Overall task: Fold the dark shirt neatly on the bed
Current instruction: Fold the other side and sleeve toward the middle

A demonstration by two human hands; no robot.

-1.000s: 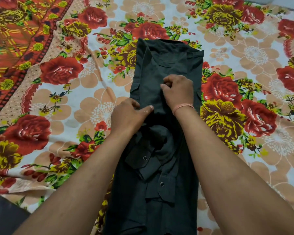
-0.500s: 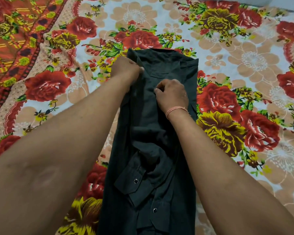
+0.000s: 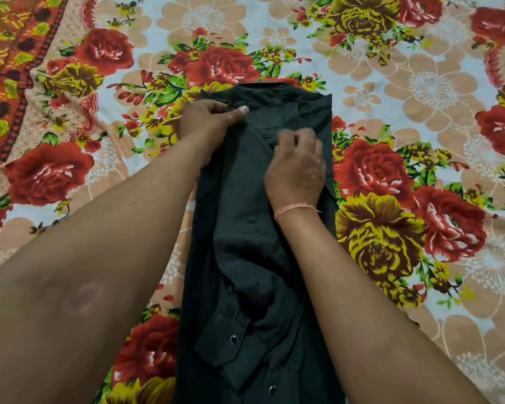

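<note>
The dark shirt [image 3: 245, 217] lies on the bed as a long narrow strip, its sides folded inward and both sleeves laid down the middle. Its snap-buttoned cuffs overlap near the bottom of the view. My left hand [image 3: 207, 123] pinches the fabric at the shirt's upper left shoulder edge. My right hand [image 3: 296, 167], with a pink thread at the wrist, rests with curled fingers on the upper middle of the shirt, gripping a fold there. The fingertips are blurred.
A floral bedsheet [image 3: 420, 112] with red and yellow roses covers the bed all around the shirt. An orange patterned border [image 3: 9, 53] runs along the far left.
My left hand moved from the shirt's middle up to its upper left edge and took hold there. My right hand stayed near the upper middle, shifting slightly.
</note>
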